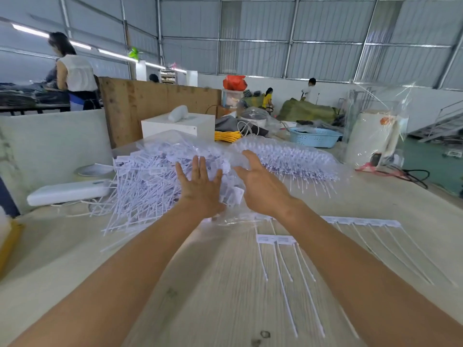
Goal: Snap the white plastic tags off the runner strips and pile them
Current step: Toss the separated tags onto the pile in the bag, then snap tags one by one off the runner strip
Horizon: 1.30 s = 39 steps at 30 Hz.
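Observation:
A big heap of loose white tags (142,191) with long thin tails lies left of centre on the wooden table (225,296), partly under clear plastic film. My left hand (199,189) rests flat on the heap's right side, fingers spread. Beside it my right hand (260,186) hovers open, palm turned left, over the film. A clear bag of stacked runner strips (288,159) lies just beyond my right hand. A short strip of two joined tags (275,238) lies near my right forearm. A longer runner strip (363,222) with several tails lies to its right.
A roll of tape (92,171) and a white foam block (67,192) sit left of the heap. A white box (178,126), yellow cable (226,135), blue basket (314,137) and a wrapped white machine (373,139) stand at the table's far side. People work in the background.

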### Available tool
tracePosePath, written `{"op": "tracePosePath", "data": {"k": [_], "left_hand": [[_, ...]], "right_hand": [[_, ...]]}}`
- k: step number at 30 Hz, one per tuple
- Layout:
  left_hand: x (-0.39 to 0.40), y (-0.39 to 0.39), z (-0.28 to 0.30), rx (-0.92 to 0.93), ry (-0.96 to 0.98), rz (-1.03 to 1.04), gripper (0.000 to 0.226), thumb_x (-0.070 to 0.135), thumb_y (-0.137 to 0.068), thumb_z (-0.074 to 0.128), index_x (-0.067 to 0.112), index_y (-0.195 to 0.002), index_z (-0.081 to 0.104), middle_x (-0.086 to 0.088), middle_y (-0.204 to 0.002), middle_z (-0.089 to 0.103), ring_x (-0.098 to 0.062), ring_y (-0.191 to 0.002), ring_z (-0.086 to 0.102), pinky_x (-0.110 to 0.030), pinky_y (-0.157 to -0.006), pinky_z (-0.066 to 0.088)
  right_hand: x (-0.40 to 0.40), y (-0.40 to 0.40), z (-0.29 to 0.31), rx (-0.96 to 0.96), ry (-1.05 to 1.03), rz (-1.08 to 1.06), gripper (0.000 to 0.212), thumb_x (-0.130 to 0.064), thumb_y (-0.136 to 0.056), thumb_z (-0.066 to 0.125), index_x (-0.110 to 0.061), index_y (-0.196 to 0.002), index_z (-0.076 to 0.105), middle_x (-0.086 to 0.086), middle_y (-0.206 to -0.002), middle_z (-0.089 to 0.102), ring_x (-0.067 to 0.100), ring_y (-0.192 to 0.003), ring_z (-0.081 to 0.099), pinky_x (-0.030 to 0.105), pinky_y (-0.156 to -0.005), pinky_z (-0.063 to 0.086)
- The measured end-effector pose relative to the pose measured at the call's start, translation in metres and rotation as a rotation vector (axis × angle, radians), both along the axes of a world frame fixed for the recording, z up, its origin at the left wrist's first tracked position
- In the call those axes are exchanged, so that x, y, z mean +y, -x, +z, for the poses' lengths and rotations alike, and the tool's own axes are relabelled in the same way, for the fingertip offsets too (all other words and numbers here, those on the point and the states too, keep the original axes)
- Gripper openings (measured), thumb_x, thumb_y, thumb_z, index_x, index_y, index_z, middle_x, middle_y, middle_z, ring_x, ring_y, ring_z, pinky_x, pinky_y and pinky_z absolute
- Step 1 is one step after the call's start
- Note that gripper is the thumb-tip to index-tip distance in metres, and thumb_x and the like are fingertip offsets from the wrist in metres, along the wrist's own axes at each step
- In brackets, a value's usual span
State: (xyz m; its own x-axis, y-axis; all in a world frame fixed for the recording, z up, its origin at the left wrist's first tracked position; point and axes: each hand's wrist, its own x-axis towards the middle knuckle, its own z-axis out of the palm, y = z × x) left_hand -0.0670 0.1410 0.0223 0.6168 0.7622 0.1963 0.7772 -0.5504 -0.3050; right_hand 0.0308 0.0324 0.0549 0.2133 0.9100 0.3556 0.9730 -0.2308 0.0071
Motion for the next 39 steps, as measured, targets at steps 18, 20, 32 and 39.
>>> {"op": "tracePosePath", "data": {"k": [18,20,32,39], "left_hand": [[-0.130,-0.036,0.004,-0.230,0.356,-0.782,0.012,0.013,-0.088,0.051,0.012,-0.082,0.061,-0.010,-0.090,0.065,-0.026,-0.085,0.057,-0.036,-0.076,0.047],[-0.128,-0.057,-0.008,-0.174,0.386,-0.760,0.010,0.015,-0.088,0.051,0.011,-0.083,0.058,-0.014,-0.096,0.062,-0.030,-0.092,0.057,-0.039,-0.079,0.047],[-0.104,-0.091,-0.010,-0.016,0.690,-0.699,0.018,0.030,-0.083,0.069,0.021,-0.083,0.054,0.007,-0.081,0.051,-0.015,-0.082,0.051,-0.027,-0.071,0.040],[-0.118,-0.095,0.022,-0.011,0.548,-0.739,0.022,0.031,-0.080,0.072,0.024,-0.098,0.064,0.009,-0.085,0.049,-0.013,-0.085,0.048,-0.023,-0.067,0.034]], "right_hand": [[-0.153,-0.109,-0.048,0.335,-0.014,-0.154,0.019,-0.011,-0.088,0.060,0.001,-0.095,0.074,0.019,-0.096,0.071,0.026,-0.087,0.065,0.030,-0.083,0.045],[-0.165,-0.118,-0.061,0.363,-0.030,-0.187,0.023,-0.013,-0.089,0.061,0.001,-0.105,0.070,0.022,-0.108,0.067,0.033,-0.104,0.061,0.032,-0.090,0.041],[-0.177,-0.106,-0.055,0.581,0.255,-0.023,0.042,-0.012,-0.083,0.065,-0.013,-0.053,0.035,0.006,-0.061,0.030,0.012,-0.056,0.031,0.030,-0.058,0.027],[-0.186,-0.100,-0.043,0.858,0.124,-0.110,0.020,-0.001,-0.088,0.053,-0.008,-0.074,0.065,0.002,-0.063,0.063,0.014,-0.056,0.061,0.019,-0.053,0.047]]}}
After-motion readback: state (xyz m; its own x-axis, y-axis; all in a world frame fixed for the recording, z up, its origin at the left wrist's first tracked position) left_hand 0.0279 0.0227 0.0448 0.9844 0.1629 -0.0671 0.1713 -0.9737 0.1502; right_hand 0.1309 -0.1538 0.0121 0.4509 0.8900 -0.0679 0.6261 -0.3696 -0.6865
